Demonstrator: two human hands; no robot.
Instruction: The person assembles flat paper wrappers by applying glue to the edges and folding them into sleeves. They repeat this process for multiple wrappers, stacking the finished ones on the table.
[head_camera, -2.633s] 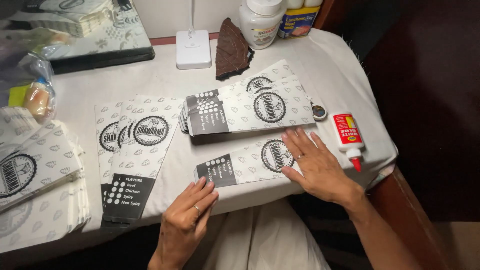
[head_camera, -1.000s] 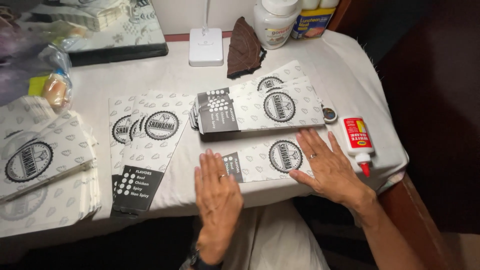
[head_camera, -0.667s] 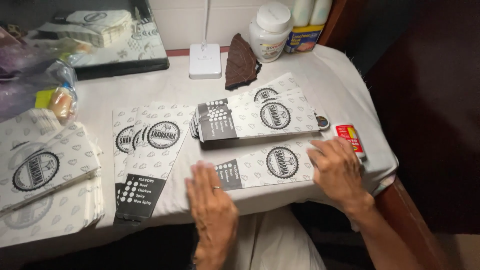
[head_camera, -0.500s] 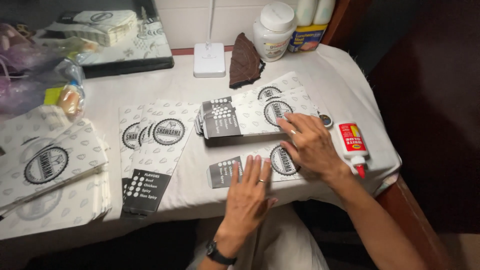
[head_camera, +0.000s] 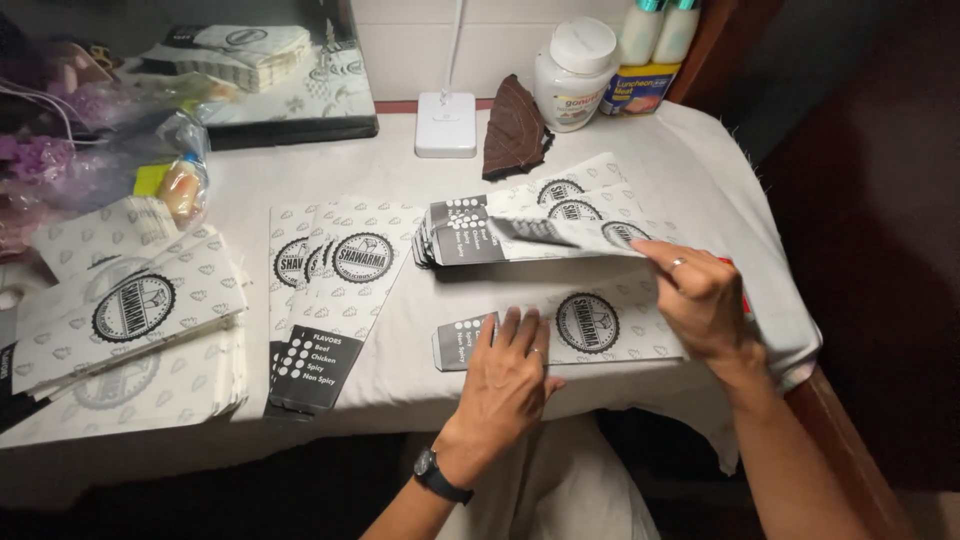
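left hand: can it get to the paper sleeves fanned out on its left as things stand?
Probably yes. The left hand rests flat on the near sleeve; only bare tablecloth lies between it and the fanned sleeves.
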